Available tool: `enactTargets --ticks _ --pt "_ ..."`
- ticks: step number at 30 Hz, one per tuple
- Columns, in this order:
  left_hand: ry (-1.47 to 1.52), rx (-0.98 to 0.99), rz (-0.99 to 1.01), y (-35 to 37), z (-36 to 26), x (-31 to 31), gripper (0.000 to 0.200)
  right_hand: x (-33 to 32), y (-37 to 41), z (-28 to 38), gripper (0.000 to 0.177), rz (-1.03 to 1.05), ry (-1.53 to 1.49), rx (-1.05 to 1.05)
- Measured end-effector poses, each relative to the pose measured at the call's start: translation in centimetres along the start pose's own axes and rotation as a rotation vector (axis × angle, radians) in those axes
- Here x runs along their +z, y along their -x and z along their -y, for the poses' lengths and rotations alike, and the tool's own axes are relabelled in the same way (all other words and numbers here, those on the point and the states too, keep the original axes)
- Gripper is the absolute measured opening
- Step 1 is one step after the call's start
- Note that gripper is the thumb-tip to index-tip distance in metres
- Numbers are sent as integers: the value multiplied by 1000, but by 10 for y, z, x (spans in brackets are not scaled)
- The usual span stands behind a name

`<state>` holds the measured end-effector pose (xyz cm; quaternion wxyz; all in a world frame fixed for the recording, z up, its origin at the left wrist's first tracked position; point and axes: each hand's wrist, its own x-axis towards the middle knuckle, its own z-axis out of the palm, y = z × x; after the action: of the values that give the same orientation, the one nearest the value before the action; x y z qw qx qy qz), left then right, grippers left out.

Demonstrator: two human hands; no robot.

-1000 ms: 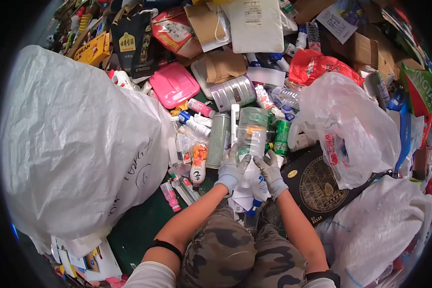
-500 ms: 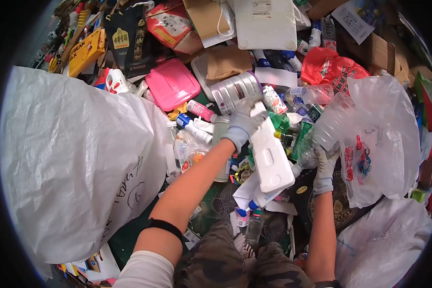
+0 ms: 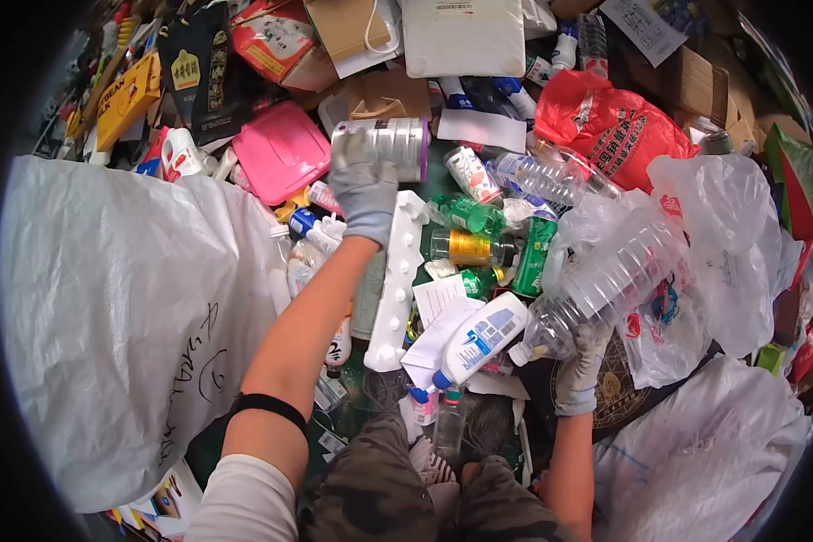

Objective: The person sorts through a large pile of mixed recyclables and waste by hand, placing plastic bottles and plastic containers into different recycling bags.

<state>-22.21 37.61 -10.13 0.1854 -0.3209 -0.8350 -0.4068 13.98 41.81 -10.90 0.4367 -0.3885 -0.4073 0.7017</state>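
My left hand (image 3: 365,185), in a grey glove, lies over the left part of a silver-grey container (image 3: 402,147) with a purple rim; its fingers are spread. Just below it, a white foam piece (image 3: 397,280) stands on edge. My right hand (image 3: 582,370), also gloved, is at the lower end of a large clear plastic bottle (image 3: 619,271), its fingers partly hidden behind the plastic. A white bottle with a blue cap (image 3: 483,339) lies between my arms. Green bottles (image 3: 471,215) and a bottle with a yellow label (image 3: 470,247) are in the middle.
A big white sack (image 3: 126,325) fills the left side. Translucent bags (image 3: 723,244) and a white sack (image 3: 709,452) are at the right. Beyond my hands are a pink lid (image 3: 282,154), a red bag (image 3: 605,131) and a white foam box (image 3: 463,36).
My left hand has moved left from the white foam piece to the container. The foam has shifted left and tipped onto its edge, uncovering bottles. My right hand has moved slightly down and left.
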Motion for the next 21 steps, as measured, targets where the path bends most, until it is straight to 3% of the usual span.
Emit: enactTargets --ticks 1,2,3,4,7,10,13,15,18,21 --pt "21 239 314 13 -12 12 46 2 -5 0 85 3 -8 19" --pt "295 349 581 28 -22 26 51 6 -9 1 82 9 -16 40" --pt "57 438 907 34 -47 26 59 12 -14 0 80 21 -24 58" --pt "-233 419 1063 44 -58 34 69 19 -17 -3 73 63 -36 41" --pt "-189 226 1222 39 -45 61 75 40 -7 -15 80 177 -86 222" --pt "-237 180 1397 17 -49 57 74 45 11 -24 84 200 -95 309" --pt "-309 71 1537 19 -33 67 67 47 18 -10 80 237 -391 452" --pt "34 -235 1569 36 -18 69 63 38 16 -22 79 224 -297 450" --pt "942 -1038 1481 75 -6 69 56 36 4 -34 75 219 -148 423" --pt "1379 -1379 1402 103 -5 65 49 43 -11 -44 70 262 -215 449"
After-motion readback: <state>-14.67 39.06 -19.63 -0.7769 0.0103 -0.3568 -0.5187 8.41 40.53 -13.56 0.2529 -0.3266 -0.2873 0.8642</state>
